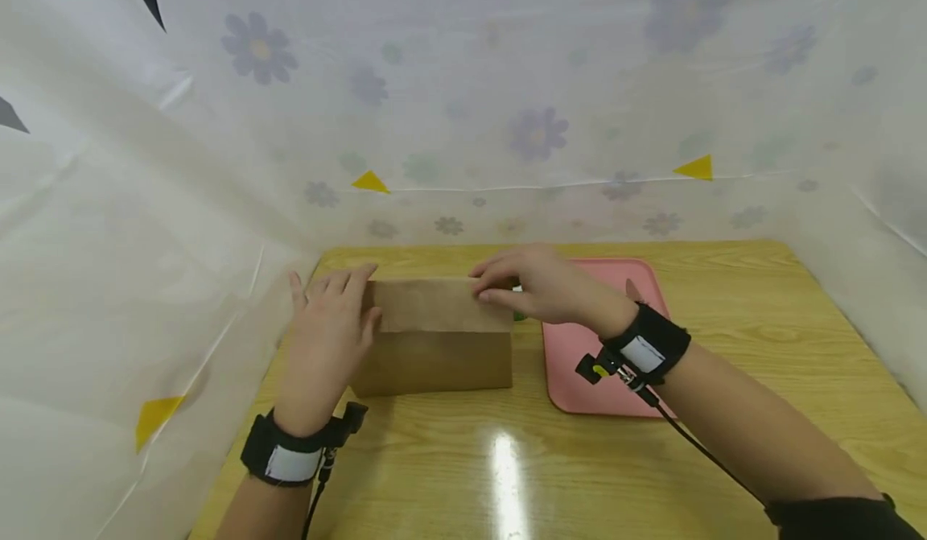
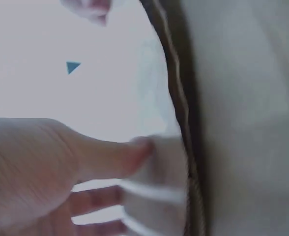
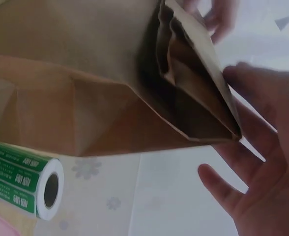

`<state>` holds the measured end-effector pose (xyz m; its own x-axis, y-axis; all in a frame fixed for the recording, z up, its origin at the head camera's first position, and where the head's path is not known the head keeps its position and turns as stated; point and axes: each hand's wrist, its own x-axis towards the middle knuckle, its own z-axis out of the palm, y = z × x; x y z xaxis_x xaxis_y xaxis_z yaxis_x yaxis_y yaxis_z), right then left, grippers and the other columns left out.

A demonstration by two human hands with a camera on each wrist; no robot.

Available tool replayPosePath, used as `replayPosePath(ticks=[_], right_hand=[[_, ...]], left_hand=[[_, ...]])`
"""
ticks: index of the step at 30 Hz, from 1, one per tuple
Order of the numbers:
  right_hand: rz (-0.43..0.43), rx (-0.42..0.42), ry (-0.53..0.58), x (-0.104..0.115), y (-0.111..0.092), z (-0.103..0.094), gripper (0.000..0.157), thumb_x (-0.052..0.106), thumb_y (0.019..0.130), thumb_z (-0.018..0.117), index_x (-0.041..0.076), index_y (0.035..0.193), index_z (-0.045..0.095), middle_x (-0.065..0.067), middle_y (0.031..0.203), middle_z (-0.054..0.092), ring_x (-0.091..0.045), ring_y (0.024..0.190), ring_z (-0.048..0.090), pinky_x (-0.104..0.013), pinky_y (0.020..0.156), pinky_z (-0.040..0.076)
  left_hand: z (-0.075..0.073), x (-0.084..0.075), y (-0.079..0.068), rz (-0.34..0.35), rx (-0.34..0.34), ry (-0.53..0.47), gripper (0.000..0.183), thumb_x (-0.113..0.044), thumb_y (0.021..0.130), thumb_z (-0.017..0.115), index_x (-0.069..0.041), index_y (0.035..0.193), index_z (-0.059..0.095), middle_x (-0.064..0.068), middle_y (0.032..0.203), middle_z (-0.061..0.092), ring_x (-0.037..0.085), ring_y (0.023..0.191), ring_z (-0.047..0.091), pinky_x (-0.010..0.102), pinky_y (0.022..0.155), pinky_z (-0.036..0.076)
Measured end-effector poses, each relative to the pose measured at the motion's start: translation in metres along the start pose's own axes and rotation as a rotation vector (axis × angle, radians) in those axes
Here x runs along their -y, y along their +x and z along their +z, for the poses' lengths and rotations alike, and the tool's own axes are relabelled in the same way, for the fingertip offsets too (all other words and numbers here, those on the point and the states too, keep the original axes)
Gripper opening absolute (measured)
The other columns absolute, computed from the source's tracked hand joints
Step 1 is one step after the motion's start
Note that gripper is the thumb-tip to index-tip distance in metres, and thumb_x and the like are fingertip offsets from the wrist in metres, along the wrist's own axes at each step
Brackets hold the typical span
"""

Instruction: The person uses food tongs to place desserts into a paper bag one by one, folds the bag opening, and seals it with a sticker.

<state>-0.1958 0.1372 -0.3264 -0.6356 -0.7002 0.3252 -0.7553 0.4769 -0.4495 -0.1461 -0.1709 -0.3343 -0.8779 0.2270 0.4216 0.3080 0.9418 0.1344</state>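
A brown paper bag (image 1: 434, 359) lies on the table with its top flap (image 1: 434, 305) folded over toward me. My left hand (image 1: 329, 331) is at the flap's left end, thumb on the near side; in the left wrist view the thumb (image 2: 110, 160) presses the paper and the fingers pass behind it. At the right end, my right hand (image 1: 539, 282) pinches the flap's upper edge between thumb and fingers. The right wrist view shows the bag's creased, layered end (image 3: 198, 98), with that hand's fingers (image 3: 247, 162) around its corner.
A pink tray (image 1: 579, 379) lies to the right under my right forearm, a narrow brownish tip (image 1: 632, 289) showing on it. Behind the bag stands a green-and-white label roll (image 3: 16, 179). White flowered sheeting (image 1: 463, 105) encloses the wooden table (image 1: 768, 347) at the back and sides.
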Motion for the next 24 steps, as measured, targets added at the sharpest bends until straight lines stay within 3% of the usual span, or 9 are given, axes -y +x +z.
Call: replayPosePath(ticks=[5, 9, 13, 17, 20, 24], right_hand=[[0.029, -0.102, -0.069, 0.007, 0.011, 0.012, 0.010, 0.022, 0.100, 0.073, 0.019, 0.108, 0.077, 0.004, 0.101, 0.077, -0.008, 0.088, 0.073, -0.032, 0.075, 0.061], [0.094, -0.124, -0.163, 0.016, 0.019, 0.019, 0.017, 0.028, 0.099, 0.074, 0.016, 0.112, 0.077, 0.003, 0.097, 0.076, -0.010, 0.084, 0.071, -0.031, 0.073, 0.060], [0.097, -0.133, -0.246, 0.023, 0.024, 0.025, 0.016, 0.029, 0.099, 0.075, 0.016, 0.106, 0.080, 0.002, 0.095, 0.075, -0.011, 0.078, 0.067, -0.027, 0.068, 0.056], [0.072, -0.162, -0.261, 0.027, 0.027, 0.029, 0.010, 0.025, 0.097, 0.077, 0.015, 0.099, 0.081, 0.001, 0.090, 0.074, -0.010, 0.074, 0.065, -0.025, 0.064, 0.054], [0.058, -0.183, -0.260, 0.026, 0.026, 0.030, 0.009, 0.023, 0.096, 0.078, 0.016, 0.096, 0.081, 0.002, 0.086, 0.072, -0.009, 0.070, 0.063, -0.023, 0.062, 0.052], [0.042, -0.196, -0.245, 0.023, 0.021, 0.031, 0.009, 0.024, 0.097, 0.077, 0.016, 0.096, 0.082, 0.003, 0.085, 0.070, -0.007, 0.067, 0.061, -0.023, 0.061, 0.051]], left_hand=[[0.017, -0.020, 0.009, 0.080, -0.139, -0.043, 0.026, -0.018, 0.094, 0.080, -0.014, 0.119, 0.075, 0.010, 0.114, 0.076, 0.039, 0.111, 0.069, 0.075, 0.123, 0.023], [0.027, -0.036, 0.016, 0.138, -0.204, -0.104, 0.015, -0.019, 0.094, 0.079, -0.014, 0.108, 0.078, 0.008, 0.105, 0.078, 0.037, 0.104, 0.071, 0.070, 0.121, 0.032], [0.035, -0.047, 0.021, 0.200, -0.246, -0.143, 0.007, -0.018, 0.094, 0.079, -0.013, 0.099, 0.078, 0.007, 0.098, 0.079, 0.034, 0.099, 0.070, 0.065, 0.115, 0.043], [0.040, -0.051, 0.024, 0.242, -0.281, -0.177, 0.005, -0.017, 0.094, 0.080, -0.012, 0.092, 0.077, 0.006, 0.091, 0.077, 0.031, 0.096, 0.068, 0.054, 0.105, 0.052], [0.041, -0.050, 0.024, 0.246, -0.290, -0.201, 0.005, -0.016, 0.093, 0.080, -0.012, 0.091, 0.076, 0.005, 0.090, 0.076, 0.031, 0.096, 0.067, 0.048, 0.098, 0.053], [0.042, -0.045, 0.020, 0.228, -0.278, -0.220, 0.005, -0.018, 0.095, 0.078, -0.014, 0.093, 0.077, 0.004, 0.093, 0.077, 0.031, 0.099, 0.067, 0.049, 0.095, 0.054]])
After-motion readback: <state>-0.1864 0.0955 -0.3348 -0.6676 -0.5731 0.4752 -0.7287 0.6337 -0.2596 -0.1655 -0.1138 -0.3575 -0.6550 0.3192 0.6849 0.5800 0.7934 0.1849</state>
